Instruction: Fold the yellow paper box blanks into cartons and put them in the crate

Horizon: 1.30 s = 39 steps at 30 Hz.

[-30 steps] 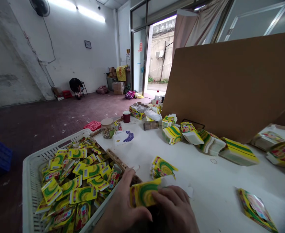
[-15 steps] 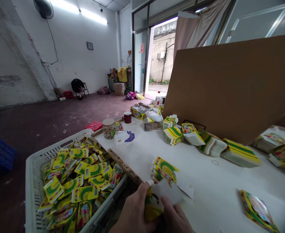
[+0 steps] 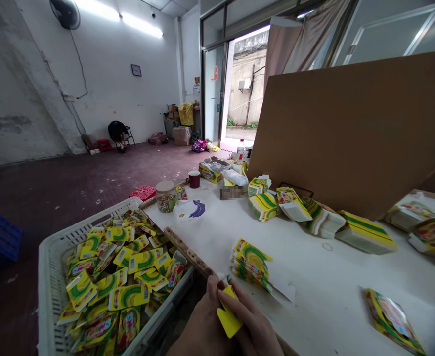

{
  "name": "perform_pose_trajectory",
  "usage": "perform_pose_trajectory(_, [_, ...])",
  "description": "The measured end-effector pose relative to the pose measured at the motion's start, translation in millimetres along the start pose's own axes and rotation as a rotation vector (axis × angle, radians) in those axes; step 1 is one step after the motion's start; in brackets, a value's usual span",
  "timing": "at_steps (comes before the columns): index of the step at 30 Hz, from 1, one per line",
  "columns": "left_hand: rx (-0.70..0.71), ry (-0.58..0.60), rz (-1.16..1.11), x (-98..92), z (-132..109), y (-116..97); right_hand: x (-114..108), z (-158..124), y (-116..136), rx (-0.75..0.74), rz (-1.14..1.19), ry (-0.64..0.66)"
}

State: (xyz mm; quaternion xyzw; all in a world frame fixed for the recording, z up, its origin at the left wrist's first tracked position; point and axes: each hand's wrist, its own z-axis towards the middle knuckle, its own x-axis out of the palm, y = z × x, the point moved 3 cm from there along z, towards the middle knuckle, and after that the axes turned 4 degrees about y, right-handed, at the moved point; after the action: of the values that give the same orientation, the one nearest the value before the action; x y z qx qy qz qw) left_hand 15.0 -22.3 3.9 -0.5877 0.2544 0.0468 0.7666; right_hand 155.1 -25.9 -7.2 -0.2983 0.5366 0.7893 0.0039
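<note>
At the table's front edge, my left hand point(image 3: 197, 324) and my right hand point(image 3: 256, 326) are closed together round a small yellow card carton point(image 3: 229, 319). Its plain yellow flap end points toward me, and my fingers hide most of the rest. Something whitish shows at the fingertips; I cannot tell what it is. Just beyond my hands lies a fanned pile of flat printed cartons point(image 3: 252, 262), yellow and green with white flaps. To the left, a white plastic crate point(image 3: 49, 277) holds many small yellow cartons point(image 3: 139, 262).
Bundles of cartons point(image 3: 366, 232) line the back of the white table point(image 3: 314, 296), before a large brown board point(image 3: 351, 133). One bundle point(image 3: 393, 319) lies at right. A lidded jar point(image 3: 166, 198), a dark red mug point(image 3: 194, 179) and a wooden strip point(image 3: 188, 251) are along the left edge.
My hands have closed in on the carton. Its white inner face, spread out before, is now out of sight and a yellow flap shows between my fingers. The pile beyond has stayed put.
</note>
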Motion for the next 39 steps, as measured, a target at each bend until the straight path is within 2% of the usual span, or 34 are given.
perform_pose_trajectory(4, [-0.149, -0.026, 0.087, -8.5, 0, -1, -2, 0, -11, -0.004, -0.102, -0.09])
perform_pose_trajectory(9, [-0.159, 0.033, 0.062, -25.5, 0, -7, -8, 1, -12, 0.049, -0.137, 0.083])
perform_pose_trajectory(13, [-0.122, 0.082, 0.02, -28.5, 0, -7, -18, 2, -2, 0.1, -0.055, 0.137])
perform_pose_trajectory(17, [-0.091, 0.055, 0.042, -22.5, -1, -8, -13, 5, 0, 0.176, 0.045, -0.023])
perform_pose_trajectory(19, [-0.104, 0.004, -0.053, -25.3, 0, -6, -10, 7, -5, 0.18, 0.119, -0.103])
perform_pose_trajectory(20, [-0.119, -0.079, -0.147, -32.0, 1, -3, -11, 8, -9, 0.19, 0.134, -0.139])
perform_pose_trajectory(21, [-0.136, -0.216, -0.271, -43.2, 3, 0, -14, 9, -14, 0.212, 0.118, -0.187])
perform_pose_trajectory(22, [-0.151, -0.414, -0.427, -58.5, 3, 5, -21, 11, -21, 0.247, 0.066, -0.253])
perform_pose_trajectory(24, [-0.176, -0.917, -0.742, -93.2, 0, 19, -41, 13, -35, 0.337, -0.147, -0.413])
perform_pose_trajectory(25, [-0.183, -1.107, -0.905, -107.1, -2, 26, -52, 15, -42, 0.381, -0.284, -0.477])
perform_pose_trajectory(27, [-0.229, -1.199, -0.993, -125.6, -1, 35, -66, 19, -54, 0.454, -0.532, -0.51])
perform_pose_trajectory(28, [-0.256, -1.191, -1.021, -128.9, -1, 39, -70, 21, -58, 0.479, -0.615, -0.499])
perform_pose_trajectory(30, [-0.32, -1.109, -1.058, -123.0, 0, 45, -72, 26, -63, 0.499, -0.684, -0.469])
perform_pose_trajectory(34, [-0.421, -0.899, -1.107, -84.5, 0, 51, -66, 29, -63, 0.49, -0.672, -0.476])
perform_pose_trajectory(39, [-0.395, -0.561, -0.996, -33.0, 2, 52, -63, 25, -50, 0.51, -0.565, -0.517])
